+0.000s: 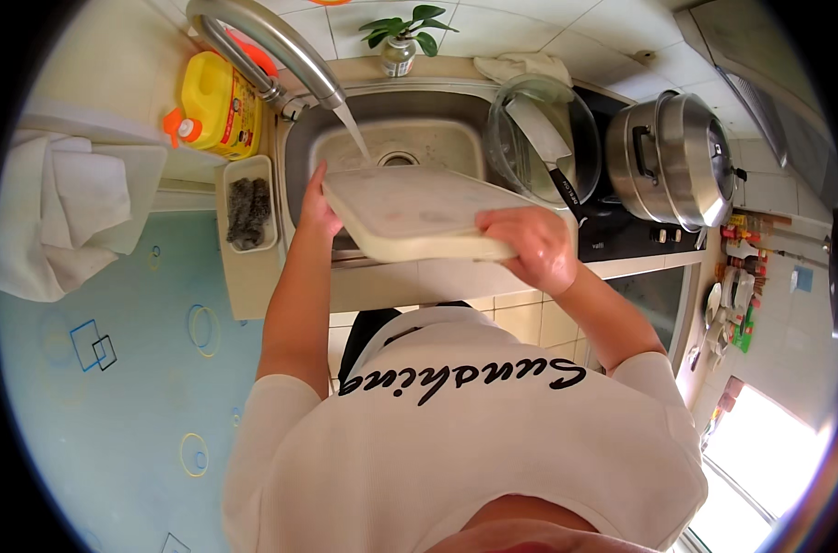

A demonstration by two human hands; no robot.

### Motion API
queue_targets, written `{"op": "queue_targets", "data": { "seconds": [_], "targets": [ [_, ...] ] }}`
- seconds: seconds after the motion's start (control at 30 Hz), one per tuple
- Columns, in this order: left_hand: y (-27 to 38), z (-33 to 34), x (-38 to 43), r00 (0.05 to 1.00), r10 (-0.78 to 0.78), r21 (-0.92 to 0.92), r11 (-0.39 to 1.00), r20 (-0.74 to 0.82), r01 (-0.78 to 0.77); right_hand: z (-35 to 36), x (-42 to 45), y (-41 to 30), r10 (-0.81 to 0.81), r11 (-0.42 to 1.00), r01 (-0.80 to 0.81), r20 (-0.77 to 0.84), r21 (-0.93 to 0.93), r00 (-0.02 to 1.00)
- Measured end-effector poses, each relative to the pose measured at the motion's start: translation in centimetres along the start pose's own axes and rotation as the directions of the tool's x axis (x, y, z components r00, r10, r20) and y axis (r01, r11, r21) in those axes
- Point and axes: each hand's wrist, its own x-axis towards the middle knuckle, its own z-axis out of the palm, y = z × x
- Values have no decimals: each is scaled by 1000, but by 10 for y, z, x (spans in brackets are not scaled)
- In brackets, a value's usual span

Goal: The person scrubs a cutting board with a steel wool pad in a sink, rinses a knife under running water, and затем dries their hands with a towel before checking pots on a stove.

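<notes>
Both hands hold a thick whitish cutting board (412, 207) tilted over the near part of a stainless steel sink (453, 107). My left hand (319, 207) grips its left edge, with the thumb side showing. At the right end, my right hand (533, 245) clasps the board and looks wet; its fingertips lie on the upper face. From the curved metal faucet (301, 55) a stream of water (355, 135) runs down behind the board's far left corner. The sink drain (398, 160) is partly covered by the board.
Right of the sink, a cleaver (540, 131) rests across a clear glass bowl (495, 148). A steel steamer pot (668, 159) stands on the black cooktop (606, 242). Leftward are a yellow detergent jug (215, 104) and a tray (272, 207) with dark scouring pads (247, 211).
</notes>
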Motion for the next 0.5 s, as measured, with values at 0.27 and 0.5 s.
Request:
{"op": "queue_targets", "data": {
  "seconds": [0.27,0.5],
  "targets": [
    [-19,-37,-4,990,-25,-92,996,-137,12,13,-29,-17,-29,998,33,68,-54,997],
    [-14,-19,-57,987,140,-151,977,-84,-151,15,-38,-42,550,790,-609,-362,-67,753]
  ]
}}
